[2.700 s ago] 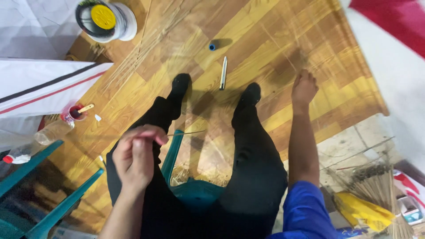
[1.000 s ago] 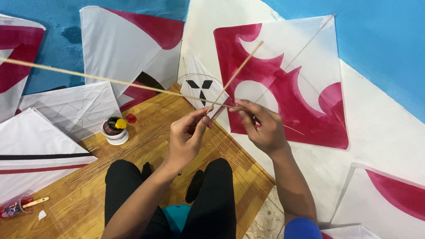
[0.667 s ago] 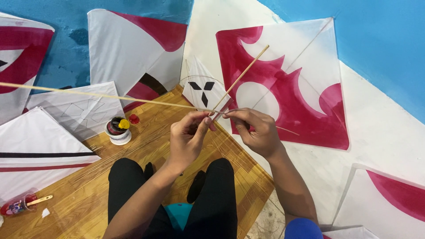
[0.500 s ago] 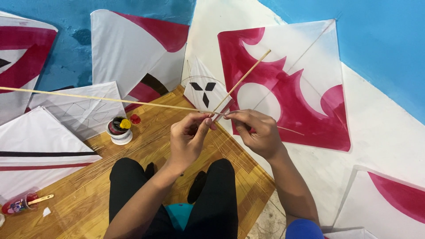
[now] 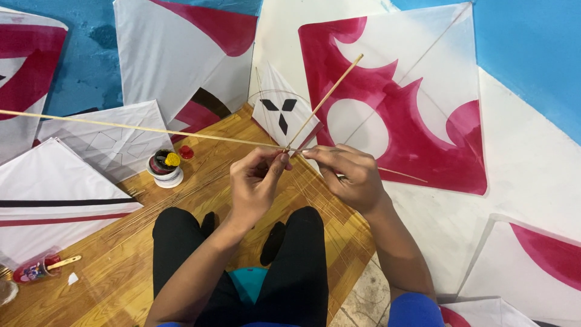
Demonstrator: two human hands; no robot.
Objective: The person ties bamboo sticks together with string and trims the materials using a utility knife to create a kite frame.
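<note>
Two thin bamboo sticks (image 5: pixel 181 131) cross where the left hand (image 5: pixel 254 188) and right hand (image 5: pixel 348 175) pinch them together, above a wooden floor (image 5: pixel 121 254) ringed with red-and-white kites (image 5: pixel 411 103).

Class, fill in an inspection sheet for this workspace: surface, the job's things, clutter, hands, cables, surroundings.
Surface: wood-pattern floor.
Job's things: two thin sticks crossed; long stick runs left, short stick points up right.
Clutter: round tub with yellow and red caps beside it; small jar with a stick in it, lower left.
Hands: left hand and right hand pinch the sticks at the crossing.
Cables: nothing seen.
Surroundings: white and red kites against a blue wall.
</note>
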